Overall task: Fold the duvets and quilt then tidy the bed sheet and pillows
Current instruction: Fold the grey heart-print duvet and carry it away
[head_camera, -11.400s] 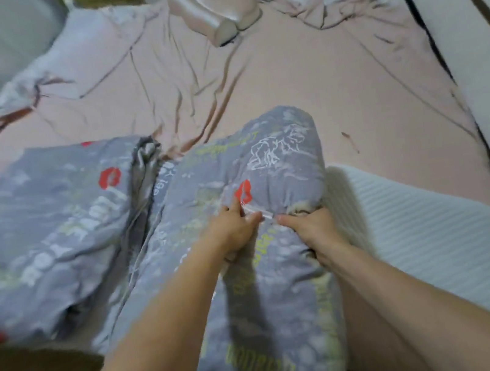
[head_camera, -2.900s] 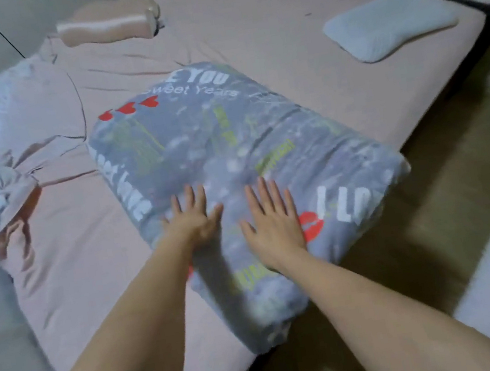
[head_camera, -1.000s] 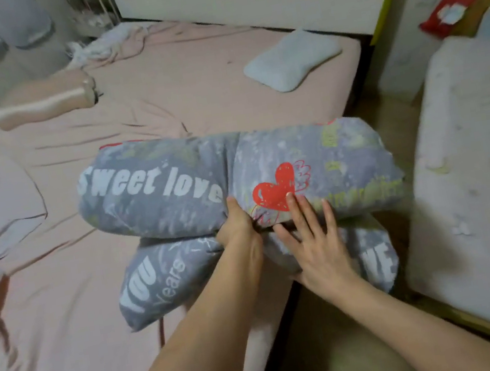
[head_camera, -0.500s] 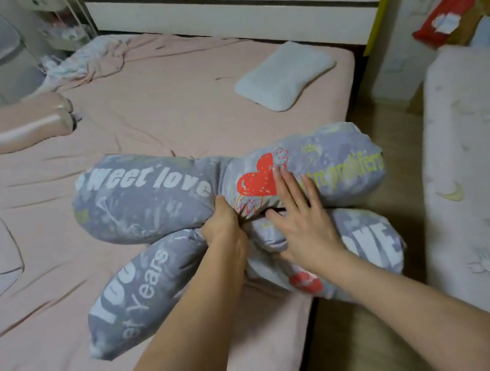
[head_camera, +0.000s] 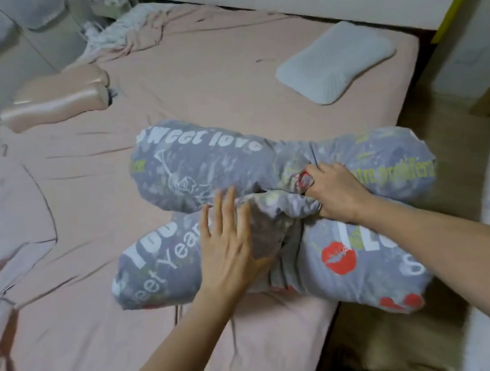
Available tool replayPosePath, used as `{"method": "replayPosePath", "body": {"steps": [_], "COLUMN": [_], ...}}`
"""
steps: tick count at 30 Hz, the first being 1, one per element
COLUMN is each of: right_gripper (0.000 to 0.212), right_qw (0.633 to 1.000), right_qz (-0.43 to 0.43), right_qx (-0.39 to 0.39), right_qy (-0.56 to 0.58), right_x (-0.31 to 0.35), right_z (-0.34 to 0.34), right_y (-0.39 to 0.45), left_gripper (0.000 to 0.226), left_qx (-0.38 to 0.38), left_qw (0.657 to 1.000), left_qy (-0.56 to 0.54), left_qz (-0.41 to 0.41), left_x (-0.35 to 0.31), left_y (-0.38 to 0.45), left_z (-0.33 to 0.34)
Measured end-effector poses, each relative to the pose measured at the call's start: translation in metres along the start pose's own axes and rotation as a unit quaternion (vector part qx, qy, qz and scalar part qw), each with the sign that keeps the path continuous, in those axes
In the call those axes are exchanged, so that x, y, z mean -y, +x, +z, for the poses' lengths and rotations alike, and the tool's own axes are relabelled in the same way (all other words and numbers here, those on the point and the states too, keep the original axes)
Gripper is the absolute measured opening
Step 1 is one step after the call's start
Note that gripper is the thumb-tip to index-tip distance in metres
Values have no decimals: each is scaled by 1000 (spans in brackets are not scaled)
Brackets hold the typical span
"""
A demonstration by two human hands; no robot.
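Folded grey printed duvet [head_camera: 202, 166] at centre frame, lying on the pink bed sheet [head_camera: 67, 325] near the bed's lower-right edge, cinched at the middle into four bulging lobes, lower-right lobe overhanging the mattress edge. Left hand [head_camera: 230, 245] flat on the lower-left lobe, fingers straight and spread, pressing down just left of the cinched middle, gripping nothing. Right hand [head_camera: 331, 191] at the cinch itself, right of centre, fingers curled into the bunched fabric, clutching a fold between upper and lower lobes. Both forearms reaching in from the bottom of the frame, left from lower centre, right from lower right. White contoured pillow [head_camera: 336, 58] in the upper right, well apart from the duvet. Pink satin bolster pillows [head_camera: 57, 101] in the upper left, near crumpled bedding at the top of the frame.
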State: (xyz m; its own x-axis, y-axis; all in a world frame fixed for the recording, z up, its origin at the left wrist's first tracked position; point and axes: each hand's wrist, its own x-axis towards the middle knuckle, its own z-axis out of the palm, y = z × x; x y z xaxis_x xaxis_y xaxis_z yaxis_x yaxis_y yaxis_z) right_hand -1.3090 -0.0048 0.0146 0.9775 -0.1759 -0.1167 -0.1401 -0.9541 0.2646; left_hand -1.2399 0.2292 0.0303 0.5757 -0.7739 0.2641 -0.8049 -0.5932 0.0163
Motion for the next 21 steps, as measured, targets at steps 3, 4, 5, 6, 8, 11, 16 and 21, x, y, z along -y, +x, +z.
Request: {"method": "replayPosePath", "body": {"steps": [3, 4, 5, 6, 8, 11, 16, 21], "right_gripper": [32, 33, 34, 34, 34, 42, 43, 31], "right_qw": [1000, 999, 999, 998, 997, 996, 994, 993], "right_qz": [-13, -13, -19, -27, -41, -47, -36, -101], "right_qx": [-15, -19, -26, -32, -47, -56, -73, -34], "right_qy": [17, 27, 34, 39, 49, 58, 68, 43], "right_x": [-2, -2, -2, -1, 5, 12, 4, 10], "right_z": [-4, -4, -2, 1, 7, 17, 34, 56], "right_y": [3, 2, 0, -4, -14, -28, -39, -71], "left_gripper": [116, 116, 107, 90, 50, 41, 40, 43], "left_qx": [151, 180, 187, 178, 135, 121, 258, 345], "left_qw": [978, 970, 967, 967, 969, 959, 902, 861], "left_qy": [133, 156, 171, 180, 180, 196, 254, 273], "left_qz": [-55, -52, -27, 12, 100, 167, 234, 256], "left_x": [15, 17, 18, 18, 18, 13, -9, -37], "left_y": [18, 28, 38, 49, 73, 110, 126, 86], "left_z": [0, 2, 3, 5, 10, 22, 26, 27]}}
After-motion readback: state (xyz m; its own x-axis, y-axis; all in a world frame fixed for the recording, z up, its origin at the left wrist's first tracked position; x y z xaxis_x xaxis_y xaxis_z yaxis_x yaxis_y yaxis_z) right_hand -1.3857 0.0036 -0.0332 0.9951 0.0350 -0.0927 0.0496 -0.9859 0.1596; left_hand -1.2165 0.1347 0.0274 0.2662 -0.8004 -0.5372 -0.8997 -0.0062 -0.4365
